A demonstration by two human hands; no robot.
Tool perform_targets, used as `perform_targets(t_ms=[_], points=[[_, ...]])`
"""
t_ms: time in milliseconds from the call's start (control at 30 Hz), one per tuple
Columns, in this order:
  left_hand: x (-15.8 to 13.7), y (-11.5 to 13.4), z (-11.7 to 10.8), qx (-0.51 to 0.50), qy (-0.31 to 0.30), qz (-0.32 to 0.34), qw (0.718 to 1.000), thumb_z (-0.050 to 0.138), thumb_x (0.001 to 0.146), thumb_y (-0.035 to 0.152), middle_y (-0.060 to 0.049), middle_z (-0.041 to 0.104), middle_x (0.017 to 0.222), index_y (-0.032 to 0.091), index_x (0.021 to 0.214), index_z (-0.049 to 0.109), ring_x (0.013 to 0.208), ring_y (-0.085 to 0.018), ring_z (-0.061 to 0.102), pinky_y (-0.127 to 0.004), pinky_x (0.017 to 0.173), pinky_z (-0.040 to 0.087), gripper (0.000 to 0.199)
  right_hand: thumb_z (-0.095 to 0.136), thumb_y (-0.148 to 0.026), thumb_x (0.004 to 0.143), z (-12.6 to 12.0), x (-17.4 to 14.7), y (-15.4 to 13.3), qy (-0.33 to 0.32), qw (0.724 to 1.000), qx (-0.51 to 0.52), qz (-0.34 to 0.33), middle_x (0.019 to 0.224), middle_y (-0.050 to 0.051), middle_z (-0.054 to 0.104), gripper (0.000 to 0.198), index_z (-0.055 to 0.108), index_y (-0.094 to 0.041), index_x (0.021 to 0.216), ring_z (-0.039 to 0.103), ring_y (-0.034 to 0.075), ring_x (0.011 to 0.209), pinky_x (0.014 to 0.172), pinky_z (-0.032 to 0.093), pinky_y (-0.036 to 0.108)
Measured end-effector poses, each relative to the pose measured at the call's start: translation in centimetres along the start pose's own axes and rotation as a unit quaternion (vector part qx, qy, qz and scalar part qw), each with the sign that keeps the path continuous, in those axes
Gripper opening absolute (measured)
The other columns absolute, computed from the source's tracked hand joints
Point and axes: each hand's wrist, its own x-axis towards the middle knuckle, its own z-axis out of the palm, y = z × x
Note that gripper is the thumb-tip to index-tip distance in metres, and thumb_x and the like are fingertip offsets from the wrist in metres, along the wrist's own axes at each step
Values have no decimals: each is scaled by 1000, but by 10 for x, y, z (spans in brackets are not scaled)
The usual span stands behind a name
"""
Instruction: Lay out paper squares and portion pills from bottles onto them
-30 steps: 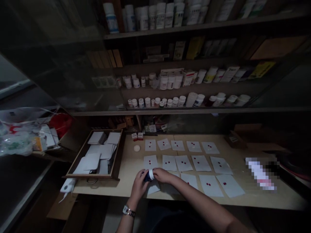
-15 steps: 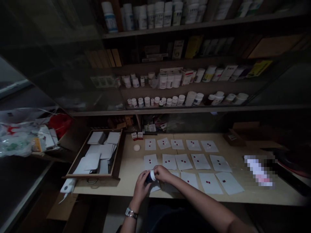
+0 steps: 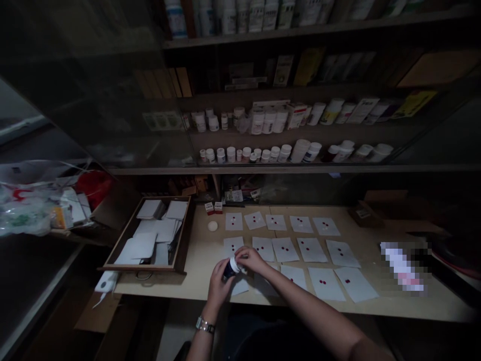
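Note:
A small dark blue bottle [image 3: 229,269] with a white neck is tilted to the right in my left hand [image 3: 218,287], whose fingers wrap round its body. The bent fingers of my right hand [image 3: 251,259] are drawn together at the bottle's white mouth; whatever they hold is hidden. Under and beyond my hands, white paper squares [image 3: 284,249] lie in rows on the table. Most visible squares bear small red pills [image 3: 322,282], mostly in pairs. My hands and forearm partly cover the nearer left squares. A round white lid [image 3: 212,226] lies on the table to the left.
A wooden drawer [image 3: 183,240] full of white paper stacks stands at left on the table [image 3: 199,250]. Two small boxes [image 3: 213,208] sit at the back. Shelves [image 3: 240,170] of medicine bottles rise behind. At right are a cardboard box [image 3: 387,208] and a blurred-out object [image 3: 402,265].
My right fingers have moved slightly up over the bottle's mouth. The bottle has shifted a little up and left, still in my left hand. The view has shifted slightly.

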Motion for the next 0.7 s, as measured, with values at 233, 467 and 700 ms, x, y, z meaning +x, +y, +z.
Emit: perform_targets(t_ms=[233, 467, 700], points=[[-2, -10, -12, 30, 21, -32, 999, 61, 72, 14, -10, 59, 118, 22, 121, 55, 111, -24, 55, -43, 99, 42, 51, 53, -14, 75, 0, 35, 3, -5, 963, -241, 124, 89, 7, 73, 21, 72, -18, 82, 65, 18, 86, 71, 43, 23], [-1, -10, -16, 40, 28, -17, 999, 59, 73, 13, -10, 59, 119, 21, 122, 54, 112, -24, 54, -43, 99, 42, 50, 54, -15, 77, 20, 42, 4, -8, 948, -290, 131, 93, 12, 71, 18, 71, -15, 83, 63, 21, 90, 72, 40, 25], [8, -13, -17, 82, -8, -1, 997, 58, 73, 12, -9, 59, 120, 23, 123, 54, 112, -24, 55, -42, 98, 43, 52, 56, -19, 78, -5, 16, -5, 32, 980, -179, 78, 90, 6, 69, 16, 70, -19, 84, 62, 16, 84, 72, 42, 23]])
